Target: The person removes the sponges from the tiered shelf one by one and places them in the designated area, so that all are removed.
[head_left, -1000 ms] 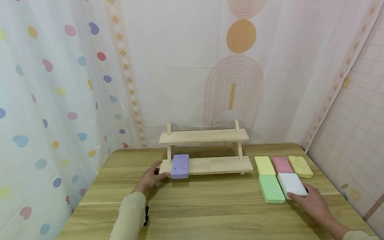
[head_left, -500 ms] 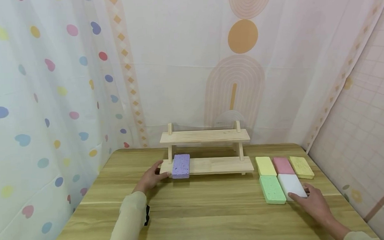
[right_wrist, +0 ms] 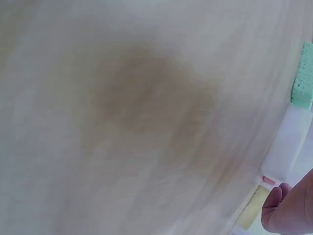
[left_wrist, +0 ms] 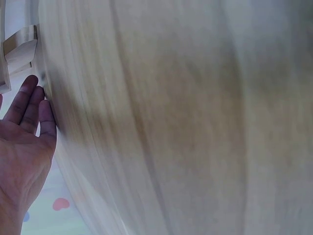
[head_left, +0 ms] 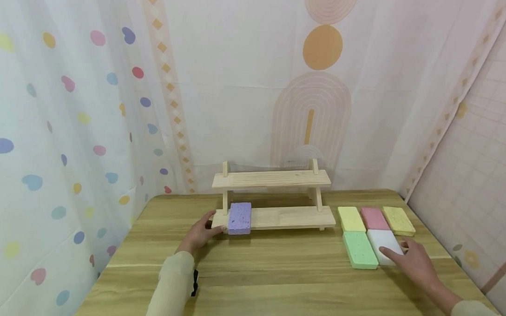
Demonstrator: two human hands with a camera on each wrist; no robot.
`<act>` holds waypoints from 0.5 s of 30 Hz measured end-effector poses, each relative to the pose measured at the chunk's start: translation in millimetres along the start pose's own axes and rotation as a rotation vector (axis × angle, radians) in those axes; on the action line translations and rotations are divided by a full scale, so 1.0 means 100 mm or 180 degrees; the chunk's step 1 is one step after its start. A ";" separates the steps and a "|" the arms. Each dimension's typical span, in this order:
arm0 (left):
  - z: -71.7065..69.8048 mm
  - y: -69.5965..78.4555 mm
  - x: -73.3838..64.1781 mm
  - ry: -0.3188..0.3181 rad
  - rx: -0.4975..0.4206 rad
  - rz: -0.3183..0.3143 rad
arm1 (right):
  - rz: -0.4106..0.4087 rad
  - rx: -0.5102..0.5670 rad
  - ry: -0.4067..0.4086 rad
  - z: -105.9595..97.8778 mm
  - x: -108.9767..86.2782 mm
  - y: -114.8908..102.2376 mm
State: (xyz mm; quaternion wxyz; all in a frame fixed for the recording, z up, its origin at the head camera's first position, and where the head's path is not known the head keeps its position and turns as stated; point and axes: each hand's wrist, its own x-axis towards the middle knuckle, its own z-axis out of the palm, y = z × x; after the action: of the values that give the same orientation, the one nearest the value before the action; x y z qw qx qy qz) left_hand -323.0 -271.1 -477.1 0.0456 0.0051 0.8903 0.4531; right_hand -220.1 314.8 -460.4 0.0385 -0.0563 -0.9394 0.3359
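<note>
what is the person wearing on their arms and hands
Both hands are bare: no gloves or rings show. The left hand comes out of a long pale cream sleeve with a small black strap or clip near the cuff. The right hand has the same cream sleeve, only its cuff in view.

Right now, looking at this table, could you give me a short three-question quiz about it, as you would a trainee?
1. True or false: the purple sponge lies on the upper board of the wooden shelf.
2. Which sponge does the right hand touch? A) green sponge B) white sponge C) pink sponge
3. How many sponges lie on the table to the right of the shelf?

Key
1. False: it lies at the left end of the lower board, next to the left hand.
2. B
3. Five: two yellow, one pink, one green, one white.
</note>
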 end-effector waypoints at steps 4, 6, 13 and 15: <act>0.00 0.00 0.01 -0.0006 -0.0025 -0.0002 | 0.0011 0.0073 -0.0023 0.00 0.03 -0.09; 0.00 0.00 0.01 -0.0016 -0.0030 -0.0008 | 0.0044 0.0168 -0.0039 0.02 0.04 -0.14; -0.01 -0.01 0.02 -0.0029 -0.0051 -0.0034 | 0.0051 0.0441 -0.0020 0.12 0.09 -0.35; -0.01 -0.01 0.02 -0.0030 -0.0033 -0.0026 | 0.0049 0.0494 -0.0028 0.16 0.10 -0.41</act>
State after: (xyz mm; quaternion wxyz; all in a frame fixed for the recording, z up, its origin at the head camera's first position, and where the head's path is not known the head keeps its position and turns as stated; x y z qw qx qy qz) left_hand -325.5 -272.8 -477.8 0.0516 0.0033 0.8877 0.4575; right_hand -234.7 274.0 -446.4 0.0360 -0.0589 -0.9102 0.4083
